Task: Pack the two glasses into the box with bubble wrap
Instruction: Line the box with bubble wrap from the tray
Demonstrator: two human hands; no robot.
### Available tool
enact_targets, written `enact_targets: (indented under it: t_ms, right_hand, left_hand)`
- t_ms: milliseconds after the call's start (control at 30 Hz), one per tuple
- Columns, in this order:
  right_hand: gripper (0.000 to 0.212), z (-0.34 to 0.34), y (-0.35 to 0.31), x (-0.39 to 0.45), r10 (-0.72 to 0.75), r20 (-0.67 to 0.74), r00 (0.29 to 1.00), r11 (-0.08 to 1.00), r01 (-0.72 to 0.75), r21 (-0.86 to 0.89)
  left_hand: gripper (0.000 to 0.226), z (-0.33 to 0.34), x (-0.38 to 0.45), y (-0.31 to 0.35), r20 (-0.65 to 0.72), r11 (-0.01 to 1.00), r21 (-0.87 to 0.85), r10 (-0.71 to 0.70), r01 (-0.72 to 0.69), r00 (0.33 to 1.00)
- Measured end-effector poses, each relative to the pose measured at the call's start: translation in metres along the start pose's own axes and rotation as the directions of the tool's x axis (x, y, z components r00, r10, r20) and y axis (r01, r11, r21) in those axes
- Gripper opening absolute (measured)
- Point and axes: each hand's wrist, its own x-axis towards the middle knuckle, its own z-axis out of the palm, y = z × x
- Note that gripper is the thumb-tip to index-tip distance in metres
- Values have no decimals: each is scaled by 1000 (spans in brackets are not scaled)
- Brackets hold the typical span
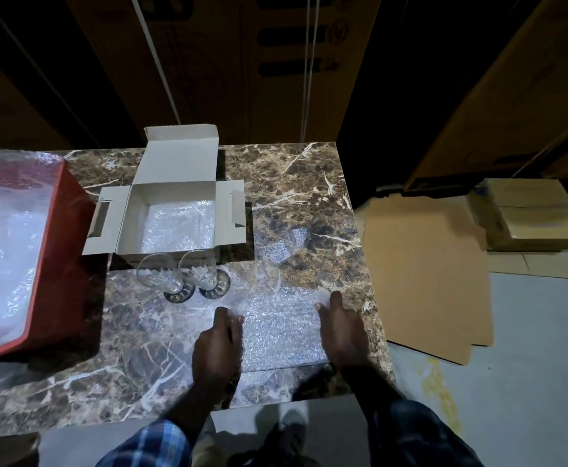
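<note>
An open white cardboard box (124, 214) stands on the marble table (292, 183), its floor lined with bubble wrap (178, 227). Two clear glasses stand in front of the box: one glass (161, 274) on the left, the other glass (205, 269) to its right, both with dark bases. A flat bubble wrap sheet (281, 326) lies on the table near the front edge. My left hand (217, 348) pinches the sheet's left edge. My right hand (341, 332) holds its right edge near the far corner, thumb on top.
A red crate (57, 271) filled with bubble wrap sits at the table's left end. More clear wrap lies on the table right of the box. Flattened brown cardboard (424, 278) and stacked boxes (532, 217) lie on the floor to the right.
</note>
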Motion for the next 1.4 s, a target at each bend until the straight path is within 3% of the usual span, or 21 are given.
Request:
enact_targets:
  t_ms: [100,167,233,367,467,667,833,933,1033,1200,1400]
  right_hand:
    - [40,-2,-4,-7,-18,-131,991,997,7,-83]
    - [37,2,-8,-12,-151,-260,954,969,91,-231]
    - [37,14,-15,-17,-303,-308,902,915,186,-357]
    - [45,62,-21,-34,-530,-174,830,832,469,-296]
    - [49,82,-20,-40,-527,-83,846,833,495,-248]
    - [61,74,-5,-43,-490,-48,871,846,461,-268]
    - [76,56,21,-42,-360,-100,928,901,318,-296]
    - [78,51,29,-40,-334,-152,930,907,273,-321]
    - [78,47,27,-42,-395,-130,910,877,331,-348]
    - [67,58,11,-50,-550,-22,835,796,516,-316]
    - [74,53,44,-48,-474,-123,872,836,402,-375]
  left_hand:
    - [40,-8,-6,7,-42,996,-49,-75,72,996]
    - [48,-14,-10,9,-131,999,15,36,-34,991]
    - [49,-14,-18,9,-161,963,192,223,-191,961]
    - [45,3,-24,2,15,834,273,494,-479,869]
    - [56,16,-19,-8,166,760,212,591,-614,789]
    - [57,16,-13,-14,306,758,290,505,-584,807]
    - [72,-1,-5,-38,310,782,376,399,-497,863]
    - [75,-15,0,-47,334,764,409,384,-499,861]
    - [74,-18,-2,-41,320,774,386,399,-502,860]
    - [68,5,-13,-22,418,705,298,510,-644,752]
    - [77,-5,-10,-41,384,734,375,433,-567,815]
